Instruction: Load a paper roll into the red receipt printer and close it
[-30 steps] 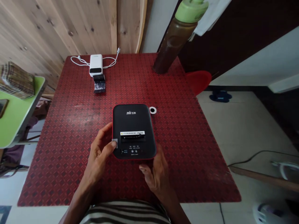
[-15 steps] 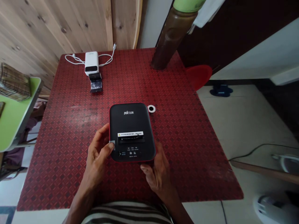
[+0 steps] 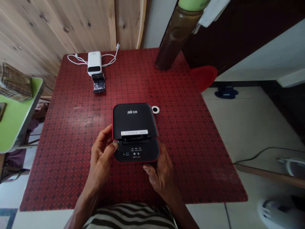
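- Printer (image 3: 134, 119) between left hand (image 3: 100, 157) and right hand (image 3: 160, 171).
- Ring (image 3: 155, 113) on desk (image 3: 190, 152), just right of printer's far end.
- Power bank (image 3: 94, 60) at desk's far left, cable (image 3: 116, 52) to both sides.
- Bottle (image 3: 172, 36) far right.
- Slippers (image 3: 226, 92) on floor (image 3: 231, 127), right of desk.

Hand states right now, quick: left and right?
Left hand: closed on the rounded black plastic device with red edging, thumb at its left side.
Right hand: cupped at its near right corner; fingertips hidden, grip cannot be told.

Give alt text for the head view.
Left hand grips a red-edged black printer, lid partly raised, right hand against its side, over a red patterned table. A white ring sits beside the printer; beyond are a white device with cable and a green-capped brown bottle.
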`<act>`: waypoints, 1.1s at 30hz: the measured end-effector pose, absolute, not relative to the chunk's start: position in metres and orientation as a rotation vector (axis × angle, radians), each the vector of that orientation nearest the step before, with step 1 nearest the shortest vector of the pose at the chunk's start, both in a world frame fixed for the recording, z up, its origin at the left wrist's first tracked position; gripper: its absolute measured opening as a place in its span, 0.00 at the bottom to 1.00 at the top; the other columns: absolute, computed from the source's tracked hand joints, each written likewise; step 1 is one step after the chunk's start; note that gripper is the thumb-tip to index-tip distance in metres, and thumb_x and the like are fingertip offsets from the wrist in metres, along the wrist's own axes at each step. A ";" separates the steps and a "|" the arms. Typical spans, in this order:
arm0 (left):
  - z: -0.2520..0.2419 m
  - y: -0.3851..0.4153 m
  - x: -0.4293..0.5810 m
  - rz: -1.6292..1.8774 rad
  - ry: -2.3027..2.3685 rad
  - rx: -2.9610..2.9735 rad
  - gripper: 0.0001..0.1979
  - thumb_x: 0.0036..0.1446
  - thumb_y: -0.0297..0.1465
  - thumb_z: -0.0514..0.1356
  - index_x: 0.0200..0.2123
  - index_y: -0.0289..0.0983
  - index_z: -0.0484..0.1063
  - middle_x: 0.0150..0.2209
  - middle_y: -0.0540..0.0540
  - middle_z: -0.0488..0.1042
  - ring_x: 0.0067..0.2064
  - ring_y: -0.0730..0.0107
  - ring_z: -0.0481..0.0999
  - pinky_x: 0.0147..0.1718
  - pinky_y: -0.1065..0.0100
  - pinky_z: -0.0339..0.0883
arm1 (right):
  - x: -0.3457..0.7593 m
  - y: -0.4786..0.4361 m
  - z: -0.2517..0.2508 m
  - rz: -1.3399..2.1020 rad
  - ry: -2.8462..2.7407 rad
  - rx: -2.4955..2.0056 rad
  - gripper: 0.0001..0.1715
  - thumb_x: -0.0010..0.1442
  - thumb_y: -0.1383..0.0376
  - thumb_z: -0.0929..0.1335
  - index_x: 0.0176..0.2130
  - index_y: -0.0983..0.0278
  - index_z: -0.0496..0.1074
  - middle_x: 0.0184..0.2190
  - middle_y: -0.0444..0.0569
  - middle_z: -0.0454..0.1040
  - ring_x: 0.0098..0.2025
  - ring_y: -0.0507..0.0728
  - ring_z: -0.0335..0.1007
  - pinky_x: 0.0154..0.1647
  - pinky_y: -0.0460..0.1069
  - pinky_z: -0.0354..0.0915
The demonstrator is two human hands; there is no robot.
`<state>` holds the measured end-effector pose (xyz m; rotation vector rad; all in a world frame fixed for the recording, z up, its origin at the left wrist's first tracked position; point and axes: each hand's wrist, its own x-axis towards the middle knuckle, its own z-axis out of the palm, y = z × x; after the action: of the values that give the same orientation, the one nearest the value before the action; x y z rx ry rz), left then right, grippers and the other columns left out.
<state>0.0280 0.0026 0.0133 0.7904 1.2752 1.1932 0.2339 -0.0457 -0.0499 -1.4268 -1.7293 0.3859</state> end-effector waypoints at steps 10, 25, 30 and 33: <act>0.000 0.001 0.025 1.206 1.271 0.902 0.27 0.70 0.43 0.68 0.69 0.46 0.78 0.65 0.41 0.83 0.68 0.47 0.81 0.69 0.46 0.72 | 0.232 -0.042 -0.052 0.543 -1.582 -1.399 0.40 0.79 0.35 0.60 0.73 0.57 0.68 0.59 0.59 0.83 0.56 0.69 0.85 0.55 0.65 0.83; -0.005 -0.002 0.025 1.238 1.284 1.126 0.29 0.75 0.52 0.63 0.70 0.44 0.76 0.70 0.41 0.78 0.71 0.44 0.76 0.71 0.44 0.68 | 0.232 0.067 0.065 0.243 -2.382 -1.252 0.13 0.76 0.76 0.69 0.48 0.65 0.84 0.50 0.56 0.89 0.53 0.63 0.87 0.60 0.58 0.79; -0.005 -0.003 0.028 1.215 1.293 1.136 0.31 0.77 0.53 0.59 0.73 0.44 0.72 0.73 0.40 0.74 0.74 0.43 0.72 0.74 0.42 0.63 | 0.209 0.089 0.061 0.179 -2.669 -1.365 0.14 0.74 0.77 0.68 0.45 0.65 0.83 0.44 0.57 0.88 0.50 0.67 0.86 0.58 0.62 0.76; -0.005 -0.003 0.029 1.207 1.297 1.106 0.31 0.76 0.54 0.59 0.73 0.45 0.72 0.73 0.39 0.74 0.75 0.42 0.71 0.75 0.41 0.62 | 0.205 0.092 0.056 0.131 -2.691 -1.345 0.14 0.73 0.77 0.69 0.45 0.64 0.83 0.44 0.57 0.88 0.54 0.68 0.84 0.64 0.64 0.73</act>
<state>0.0294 -0.0029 -0.0047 1.1058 1.2969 1.2066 0.2046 0.0921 0.0559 -1.3446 -2.6909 0.1305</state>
